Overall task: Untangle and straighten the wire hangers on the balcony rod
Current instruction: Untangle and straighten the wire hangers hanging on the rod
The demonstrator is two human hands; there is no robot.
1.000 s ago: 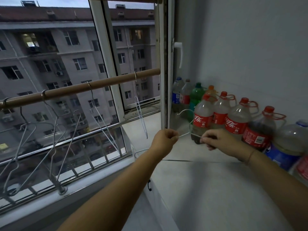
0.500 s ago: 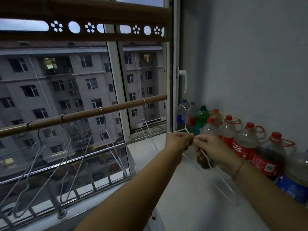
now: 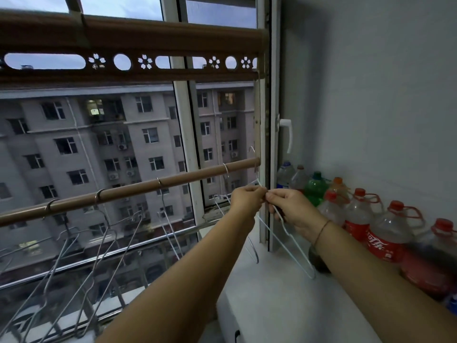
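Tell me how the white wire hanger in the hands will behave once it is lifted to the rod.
The white wire hanger looks thin, so probably light and springy. Pinched near its neck by both hands, it may swing. Its narrow hook could snag neighbouring hangers on the rod.

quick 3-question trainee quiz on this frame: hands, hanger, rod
1. True or false: the white wire hanger in the hands is hooked on the rod.
2. Which hands pinch it? A) left hand only B) right hand only C) both
3. Fill in: the bottles stand along the ___ wall.

Key: 1 false, its hook is above the rod's end, not on it. 2 C. 3 right.
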